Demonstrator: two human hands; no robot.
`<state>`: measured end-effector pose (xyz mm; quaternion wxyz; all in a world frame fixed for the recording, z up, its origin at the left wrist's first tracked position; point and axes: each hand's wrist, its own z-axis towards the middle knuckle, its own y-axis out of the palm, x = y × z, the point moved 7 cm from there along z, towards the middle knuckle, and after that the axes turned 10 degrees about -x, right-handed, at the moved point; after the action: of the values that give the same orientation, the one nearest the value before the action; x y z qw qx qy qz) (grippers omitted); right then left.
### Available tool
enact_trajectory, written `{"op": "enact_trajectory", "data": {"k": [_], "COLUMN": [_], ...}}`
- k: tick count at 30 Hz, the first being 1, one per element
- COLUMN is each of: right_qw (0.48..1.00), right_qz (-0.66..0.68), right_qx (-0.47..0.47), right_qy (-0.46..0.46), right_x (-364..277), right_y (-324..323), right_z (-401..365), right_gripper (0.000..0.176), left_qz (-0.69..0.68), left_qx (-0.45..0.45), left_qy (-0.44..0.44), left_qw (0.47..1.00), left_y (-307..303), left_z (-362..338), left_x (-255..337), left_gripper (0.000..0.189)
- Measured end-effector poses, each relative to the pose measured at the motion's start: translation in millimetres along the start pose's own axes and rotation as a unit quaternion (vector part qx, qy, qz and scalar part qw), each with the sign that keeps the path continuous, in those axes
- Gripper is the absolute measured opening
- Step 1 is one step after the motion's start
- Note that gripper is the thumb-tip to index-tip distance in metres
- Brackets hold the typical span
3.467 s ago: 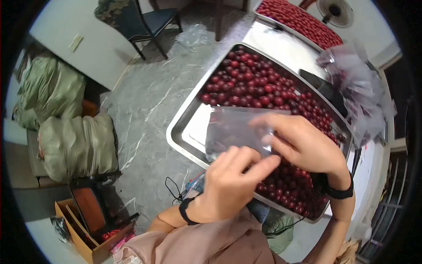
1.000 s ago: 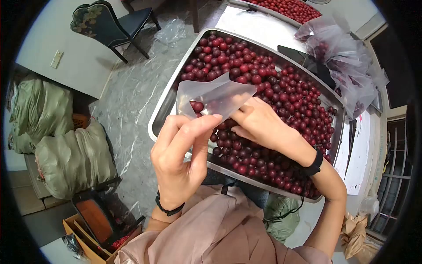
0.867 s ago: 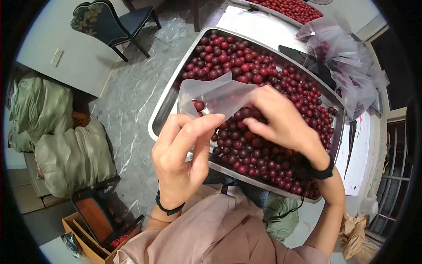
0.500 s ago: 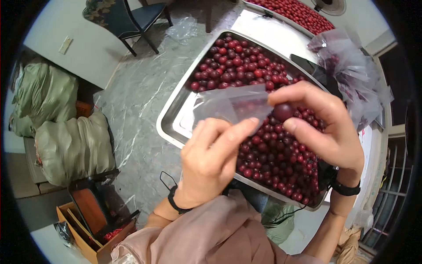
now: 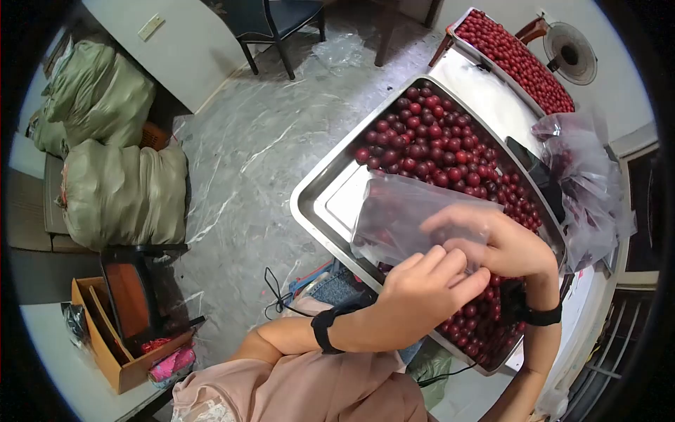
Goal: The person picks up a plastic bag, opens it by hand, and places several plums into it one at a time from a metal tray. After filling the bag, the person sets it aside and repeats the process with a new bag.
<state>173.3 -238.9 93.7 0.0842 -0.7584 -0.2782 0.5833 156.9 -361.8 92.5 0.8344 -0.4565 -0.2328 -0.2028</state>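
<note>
My left hand (image 5: 429, 292) is closed on the lower edge of a clear plastic bag (image 5: 394, 214) near its mouth. The bag spreads leftward over a steel tray (image 5: 320, 179), and reddish shapes show through its film. At the bag's mouth is my right hand (image 5: 506, 243), thumb and index finger apart, fingers partly behind the film, with no ball visible between them. Glossy dark red balls (image 5: 429, 137) fill much of the tray, heaped beyond the bag and also below my hands. A bare patch of steel shows at the tray's left corner.
Another tray of red balls (image 5: 506, 53) stands at the back right, by a round metal object (image 5: 569, 53). Clear plastic bags (image 5: 587, 183) and a dark phone-like slab (image 5: 527, 158) lie right. Green sacks (image 5: 126, 193), a wooden box (image 5: 105, 337) and a chair (image 5: 295, 17) are left.
The view has shifted, so the tray appears lower and further right. The dark red ball in my right fingers is out of sight, and that hand has moved into the bag's mouth.
</note>
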Motion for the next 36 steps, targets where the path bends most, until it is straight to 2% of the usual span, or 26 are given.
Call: {"op": "enact_trajectory", "data": {"k": [1,3,5,7,8,18,20,23,25,28,29,31,33,35,36], "right_qw": [1.000,0.994,0.993,0.996,0.995,0.995,0.996,0.989,0.988,0.997,0.996,0.993,0.996,0.976,0.968], "right_qz": [-0.002,0.061,0.059,0.013,0.009,-0.060,0.038,0.115,0.129,0.064,0.085,0.115,0.050,0.175,0.184], "right_qx": [-0.004,-0.067,-0.088,-0.087,-0.102,-0.066,-0.078,-0.084,-0.078,-0.041,-0.022,-0.007,0.053,0.121,0.164], "right_qy": [-0.001,0.061,0.054,-0.013,-0.001,-0.051,-0.011,0.028,0.034,0.032,0.000,-0.018,-0.060,-0.034,-0.055], "right_x": [0.6,12.1,23.6,26.6,29.3,35.8,37.9,33.0,35.8,20.1,14.1,8.9,-8.5,-27.3,-31.5], "right_y": [0.5,10.2,17.7,24.2,25.9,30.5,29.3,27.2,27.0,16.3,13.3,7.9,-4.5,-7.8,-8.8], "right_z": [5.1,16.7,29.4,41.7,46.3,55.0,51.6,46.0,44.0,32.7,27.3,15.3,-3.2,-26.3,-37.8], "right_gripper": [0.034,0.034,0.034,0.033,0.033,0.039,0.040,0.040,0.041,0.038,0.035,0.040,0.033,0.028,0.024], "left_qz": [0.001,0.005,-0.005,-0.012,-0.012,-0.022,-0.024,-0.029,-0.049,-0.080,-0.076,-0.093,-0.062,-0.068,-0.075], "left_qx": [0.004,0.007,0.012,0.001,0.002,-0.005,-0.006,-0.013,0.013,0.017,0.023,0.001,-0.004,-0.015,0.002], "left_qy": [-0.003,0.008,0.007,0.011,0.010,0.000,0.000,-0.005,-0.001,-0.004,-0.009,-0.012,-0.028,-0.042,-0.039], "left_qw": [1.000,1.000,1.000,1.000,1.000,1.000,1.000,0.999,0.999,0.997,0.997,0.996,0.998,0.997,0.996], "left_y": [0.2,1.1,2.1,3.4,1.8,-2.6,-2.7,-2.6,-7.0,-17.8,-19.1,-24.3,-30.2,-33.4,-37.2], "left_z": [-0.8,-2.2,-4.1,-5.0,-4.7,-2.8,-2.3,-2.3,-2.5,2.9,3.3,4.9,6.4,6.1,6.8], "left_x": [0.1,1.9,0.8,0.6,0.5,-2.0,-1.9,-2.9,-5.2,-8.6,-9.4,-13.1,-13.1,-15.1,-17.0], "left_gripper": [0.035,0.037,0.038,0.037,0.037,0.033,0.033,0.032,0.031,0.032,0.032,0.032,0.028,0.029,0.031]}}
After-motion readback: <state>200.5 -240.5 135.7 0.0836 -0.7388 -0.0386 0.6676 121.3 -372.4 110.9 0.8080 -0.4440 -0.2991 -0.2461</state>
